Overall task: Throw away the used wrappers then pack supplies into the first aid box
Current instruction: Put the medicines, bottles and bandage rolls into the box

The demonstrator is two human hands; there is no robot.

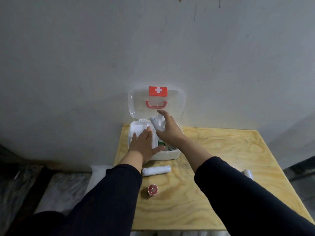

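The white first aid box (170, 155) stands open at the table's far left corner, its clear lid (136, 103) with a red cross label leaning on the wall. My left hand (144, 143) lies flat, fingers spread, on the white inner tray of the box. My right hand (167, 127) holds a white wrapped bandage roll (156, 124) above the box's right half. Green and white items (161, 143) show inside the box. A second white bandage roll (156, 170) lies on the table in front of the box. A small red-topped roll (152, 189) stands nearer to me.
The wooden table (213, 150) butts against a grey wall. A white item (248, 173) lies at the right, partly hidden by my right sleeve. Left of the table there is a white object (98, 169) and a patterned grey surface lower down.
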